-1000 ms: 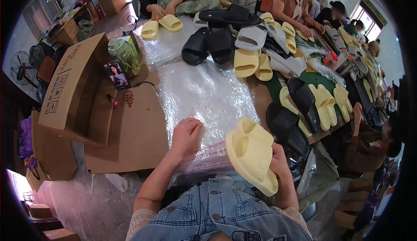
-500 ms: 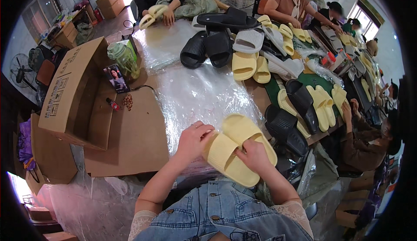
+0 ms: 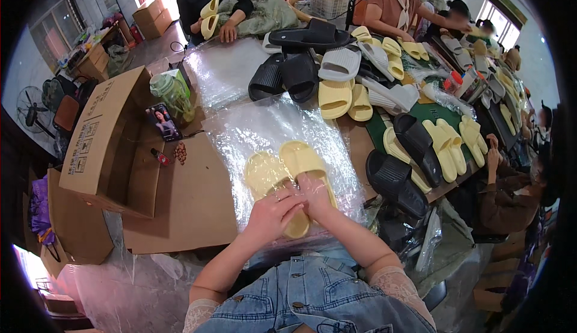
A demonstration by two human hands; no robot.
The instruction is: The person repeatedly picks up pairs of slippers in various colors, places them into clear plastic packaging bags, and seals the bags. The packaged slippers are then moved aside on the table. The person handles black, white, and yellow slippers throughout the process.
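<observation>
A pair of pale yellow slide slippers lies side by side on a stack of clear plastic bags (image 3: pixel 344 180), toes pointing away from me. Shiny film covers at least the front of the left slipper (image 3: pixel 263 166); how far it reaches over the right slipper (image 3: pixel 303 160) is hard to tell. My left hand (image 3: pixel 273 214) is closed at the slippers' near half, fingers pressed together on the film. Beside it, touching it, my right hand (image 3: pixel 315 199) grips the right slipper behind its strap, its fingertips partly hidden.
An open cardboard box (image 3: pixel 105 144) stands at left, near a phone (image 3: pixel 163 122), a green bottle (image 3: pixel 173 96) and a small red-and-black bottle (image 3: pixel 160 156). Black, grey and yellow slippers, including a black slipper (image 3: pixel 396 183), pile up at right. Other people work across and along the table.
The yellow slippers moved left and away from me, down onto the plastic stack, and film now covers part of them. Both hands came closer together. The person opposite raised a yellow pair.
</observation>
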